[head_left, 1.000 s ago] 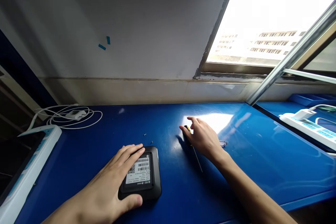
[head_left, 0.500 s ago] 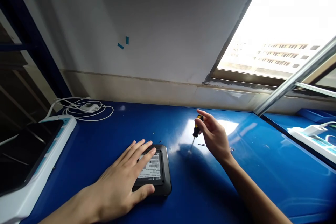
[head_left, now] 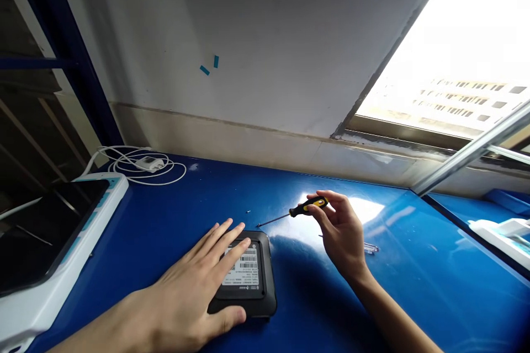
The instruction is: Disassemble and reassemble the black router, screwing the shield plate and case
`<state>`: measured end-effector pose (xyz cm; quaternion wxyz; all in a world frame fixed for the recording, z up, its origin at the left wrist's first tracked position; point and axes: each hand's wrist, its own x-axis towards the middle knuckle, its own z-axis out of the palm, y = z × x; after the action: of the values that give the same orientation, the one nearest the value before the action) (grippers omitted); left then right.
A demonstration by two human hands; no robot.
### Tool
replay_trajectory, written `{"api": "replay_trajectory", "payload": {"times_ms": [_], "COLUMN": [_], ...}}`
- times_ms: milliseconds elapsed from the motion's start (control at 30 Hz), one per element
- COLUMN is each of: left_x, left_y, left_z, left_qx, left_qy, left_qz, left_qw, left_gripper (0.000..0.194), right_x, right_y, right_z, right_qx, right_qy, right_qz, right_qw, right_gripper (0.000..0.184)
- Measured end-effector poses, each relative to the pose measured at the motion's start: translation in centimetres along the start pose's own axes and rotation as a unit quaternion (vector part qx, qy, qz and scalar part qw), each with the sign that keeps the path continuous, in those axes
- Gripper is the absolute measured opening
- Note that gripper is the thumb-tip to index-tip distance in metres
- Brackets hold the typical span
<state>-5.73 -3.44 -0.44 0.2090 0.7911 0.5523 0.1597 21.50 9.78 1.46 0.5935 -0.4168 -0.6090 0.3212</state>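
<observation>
My left hand [head_left: 194, 292] lies flat with fingers spread on a small black box-shaped device [head_left: 252, 276] that carries a white barcode label, resting on the blue table [head_left: 174, 220]. My right hand [head_left: 342, 231] pinches the black-and-yellow handle of a small screwdriver [head_left: 296, 212] in the air above the table. Its thin shaft points left, toward the device's far corner. Tiny screws [head_left: 248, 212] lie on the table just beyond the device.
A white power strip with a dark tablet [head_left: 45, 231] on it sits at the left edge. A coiled white cable with a charger [head_left: 144, 164] lies at the back left. Metal tweezers [head_left: 368, 246] lie right of my right hand. Another white power strip [head_left: 505, 234] is far right.
My right hand has picked the screwdriver up off the table and turned it so the shaft points left. My left hand stays on the device. The view has shifted left.
</observation>
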Motion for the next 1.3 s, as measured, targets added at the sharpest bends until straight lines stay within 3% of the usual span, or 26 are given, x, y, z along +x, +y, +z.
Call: {"api": "replay_trajectory", "payload": {"times_ms": [133, 300, 400, 633, 833, 1033, 1300], "left_x": [-0.3, -0.3, -0.4, -0.5, -0.8, -0.7, -0.2], "left_y": [-0.1, 0.2, 0.3, -0.2, 0.7, 0.6, 0.6], "left_z": [-0.5, -1.5, -1.1, 0.1, 0.8, -0.9, -0.9], "left_qx": [0.008, 0.018, 0.039, 0.06, 0.038, 0.007, 0.001], "left_qy": [-0.012, -0.074, -0.034, -0.011, 0.037, -0.042, -0.046], "left_qz": [-0.005, 0.094, 0.124, 0.156, 0.109, 0.103, 0.086], "left_qw": [1.0, 0.993, 0.991, 0.986, 0.993, 0.994, 0.995], "left_gripper": [0.081, 0.074, 0.081, 0.091, 0.084, 0.081, 0.087], "right_x": [-0.1, 0.1, 0.3, 0.3, 0.0, 0.1, 0.1], "right_y": [-0.5, -0.7, -0.6, 0.4, 1.0, 0.7, 0.5], "right_z": [0.0, -0.1, -0.2, -0.1, 0.1, 0.1, 0.2], "right_qx": [0.002, -0.013, -0.009, 0.048, 0.056, 0.024, 0.02], "right_qy": [0.029, 0.034, 0.021, -0.027, -0.063, -0.064, -0.068], "right_qz": [-0.014, 0.03, 0.075, 0.161, 0.191, 0.184, 0.187], "right_qw": [0.999, 0.999, 0.997, 0.985, 0.978, 0.981, 0.98], "right_gripper": [0.033, 0.041, 0.045, 0.046, 0.047, 0.051, 0.05]}}
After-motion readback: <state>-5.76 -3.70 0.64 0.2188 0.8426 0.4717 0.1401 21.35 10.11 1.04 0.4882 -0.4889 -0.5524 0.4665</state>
